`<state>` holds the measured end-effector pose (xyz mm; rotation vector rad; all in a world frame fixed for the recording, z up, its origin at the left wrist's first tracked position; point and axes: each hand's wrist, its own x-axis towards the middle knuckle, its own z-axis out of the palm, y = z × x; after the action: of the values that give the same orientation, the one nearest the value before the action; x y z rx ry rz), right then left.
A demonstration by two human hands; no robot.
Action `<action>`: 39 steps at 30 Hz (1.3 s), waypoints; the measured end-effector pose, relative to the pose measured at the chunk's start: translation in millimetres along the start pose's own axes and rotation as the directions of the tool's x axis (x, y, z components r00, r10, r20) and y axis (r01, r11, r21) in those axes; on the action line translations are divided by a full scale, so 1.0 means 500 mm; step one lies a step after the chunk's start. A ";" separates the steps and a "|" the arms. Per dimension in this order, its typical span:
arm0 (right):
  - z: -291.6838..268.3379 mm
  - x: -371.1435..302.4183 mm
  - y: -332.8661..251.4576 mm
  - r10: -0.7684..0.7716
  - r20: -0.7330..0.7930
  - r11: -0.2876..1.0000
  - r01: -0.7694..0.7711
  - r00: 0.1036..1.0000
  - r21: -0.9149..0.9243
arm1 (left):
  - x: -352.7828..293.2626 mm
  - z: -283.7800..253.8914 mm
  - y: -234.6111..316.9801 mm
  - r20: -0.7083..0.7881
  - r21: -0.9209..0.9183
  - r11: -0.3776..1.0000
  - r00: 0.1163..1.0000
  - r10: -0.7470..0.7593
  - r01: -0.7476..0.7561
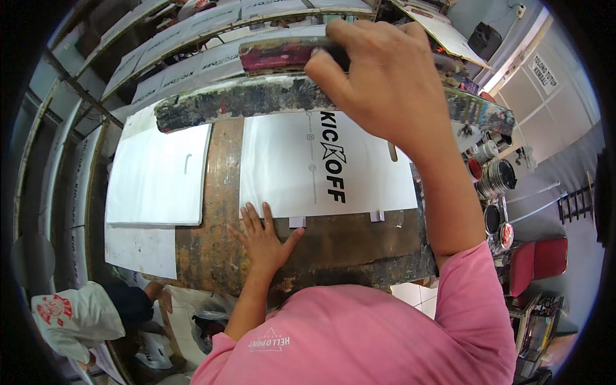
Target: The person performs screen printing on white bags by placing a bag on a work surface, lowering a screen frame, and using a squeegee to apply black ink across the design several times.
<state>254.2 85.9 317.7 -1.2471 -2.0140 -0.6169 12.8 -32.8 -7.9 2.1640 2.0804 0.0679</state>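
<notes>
The person's left hand lies with its fingers spread apart, their tips on the near left corner of the white printed bag, while the right hand, beyond the bag, is clamped on a paint-stained bar. The bag lies flat on the brown counter, printed side up, its near edge by two small pale tabs. It looks thin, light and limp, likely to slide or crease rather than break, and its black lettering may smear if wet. The bare near corners seem the best places to take hold, or the rim of the slot at the bag's right end, clear of the print. A crusted frame edge spans the bag's far side, hiding its upper border and the start of the lettering. The right hand's fingers curl out of sight behind the bar, so whether they also bear the frame edge cannot be told. Left of the bag is a stack of white bags, too even to count; well right of it, paint tins overlap confusingly. Far beyond the bag, racks of printed sheets are partly blocked and cut off by the dark fisheye rim.
</notes>
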 end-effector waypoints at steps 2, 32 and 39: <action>-0.011 0.018 -0.001 -0.037 -0.022 0.999 0.037 0.999 -0.003 | 0.005 -0.006 0.004 0.018 -0.008 1.000 1.000 0.004 -0.004; -0.004 0.034 0.011 -0.075 -0.046 0.997 0.076 0.996 0.029 | -0.082 -0.170 -0.493 -0.676 -0.512 0.828 0.488 -0.552 0.228; 0.004 0.009 0.014 -0.031 -0.044 0.999 0.033 0.999 0.038 | -0.071 -0.208 -0.472 -0.619 -0.045 0.514 0.380 -0.688 0.857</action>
<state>258.6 92.9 319.8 -1.1708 -2.0047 -0.6120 -235.7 -52.8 66.4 0.9908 3.4683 0.3712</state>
